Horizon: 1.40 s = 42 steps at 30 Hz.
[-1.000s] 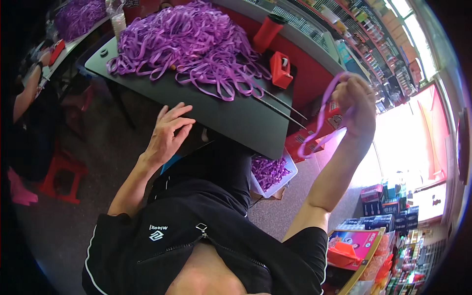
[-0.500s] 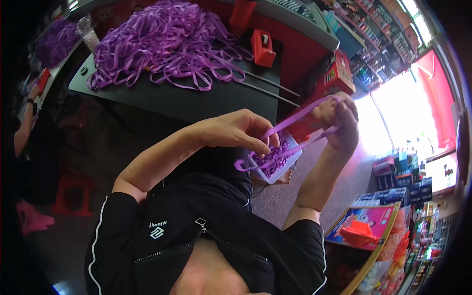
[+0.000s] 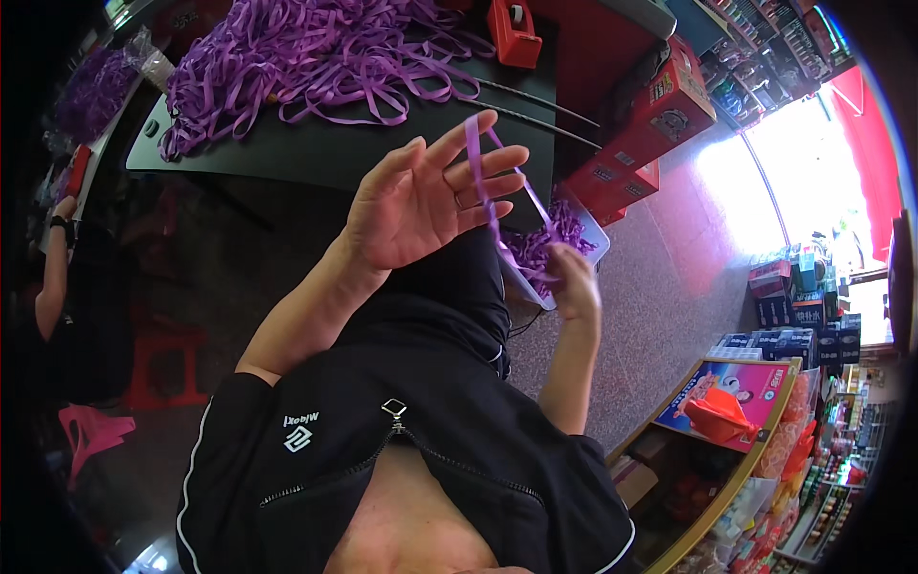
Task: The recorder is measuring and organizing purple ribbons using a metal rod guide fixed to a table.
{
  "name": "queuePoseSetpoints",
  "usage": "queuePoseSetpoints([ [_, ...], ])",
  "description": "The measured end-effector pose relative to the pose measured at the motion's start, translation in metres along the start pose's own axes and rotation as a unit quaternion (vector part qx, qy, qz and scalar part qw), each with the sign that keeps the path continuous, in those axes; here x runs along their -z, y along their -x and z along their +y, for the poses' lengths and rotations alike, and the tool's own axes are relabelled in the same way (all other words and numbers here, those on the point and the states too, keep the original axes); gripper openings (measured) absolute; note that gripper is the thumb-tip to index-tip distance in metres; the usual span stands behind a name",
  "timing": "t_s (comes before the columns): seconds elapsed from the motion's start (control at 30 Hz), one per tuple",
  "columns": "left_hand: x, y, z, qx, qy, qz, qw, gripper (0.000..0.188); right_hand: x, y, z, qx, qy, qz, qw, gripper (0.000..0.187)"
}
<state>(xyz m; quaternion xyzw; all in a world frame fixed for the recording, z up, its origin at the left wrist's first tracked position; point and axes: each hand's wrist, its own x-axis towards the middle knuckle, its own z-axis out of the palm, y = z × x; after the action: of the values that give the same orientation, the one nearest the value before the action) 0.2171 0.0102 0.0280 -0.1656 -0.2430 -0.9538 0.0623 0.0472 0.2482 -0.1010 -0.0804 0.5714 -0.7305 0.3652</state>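
A loop of purple ribbon (image 3: 480, 177) hangs over the tip of my left index finger. My left hand (image 3: 421, 196) is raised palm up, its fingers spread open, in front of the dark table. From there the loop runs down to my right hand (image 3: 574, 279), whose blurred fingers close on its lower end. Beneath that hand, a pale plastic bin (image 3: 598, 251) holds a tangle of purple ribbons (image 3: 569, 225). A large heap of the same ribbon (image 3: 316, 57) lies on the table (image 3: 316, 158).
Two thin metal rods (image 3: 540, 112) stick out over the table's right side, near a red tape dispenser (image 3: 514, 36). Red boxes (image 3: 650, 115) stand beyond the bin. To the left, another person's arm (image 3: 55, 258) reaches toward a red object. A display counter (image 3: 717, 402) is at lower right.
My left hand has turned palm up and spread its fingers, with the ribbon now over its index finger. My right hand has come down and left to the bin. The view has shifted.
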Motion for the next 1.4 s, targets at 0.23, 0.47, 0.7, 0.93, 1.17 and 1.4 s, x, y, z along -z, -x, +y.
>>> queuePoseSetpoints([
  [0.23,-0.010,0.008,-0.006,0.012,-0.014,0.071,0.997,0.080,-0.058,0.022,0.021,0.281,0.330,0.127,0.892,0.029],
  [0.47,-0.001,0.014,-0.022,0.039,0.012,0.086,0.995,0.080,-0.093,0.051,-0.023,0.370,0.398,0.178,0.820,0.023],
  [0.7,0.002,0.010,-0.042,0.080,-0.003,0.099,0.992,0.082,-0.101,0.058,-0.032,0.345,0.349,0.077,0.868,0.021],
  [0.93,0.000,0.010,-0.055,0.120,0.014,0.106,0.987,0.084,-0.099,0.062,-0.031,0.240,0.255,0.021,0.937,0.015],
  [1.17,0.001,0.016,-0.060,0.128,0.023,0.109,0.986,0.084,-0.090,0.064,-0.032,0.168,0.081,-0.045,0.981,0.016],
  [1.4,-0.007,0.022,-0.058,0.115,0.020,0.111,0.987,0.082,-0.091,0.070,-0.025,0.247,0.280,-0.053,0.926,0.019],
])
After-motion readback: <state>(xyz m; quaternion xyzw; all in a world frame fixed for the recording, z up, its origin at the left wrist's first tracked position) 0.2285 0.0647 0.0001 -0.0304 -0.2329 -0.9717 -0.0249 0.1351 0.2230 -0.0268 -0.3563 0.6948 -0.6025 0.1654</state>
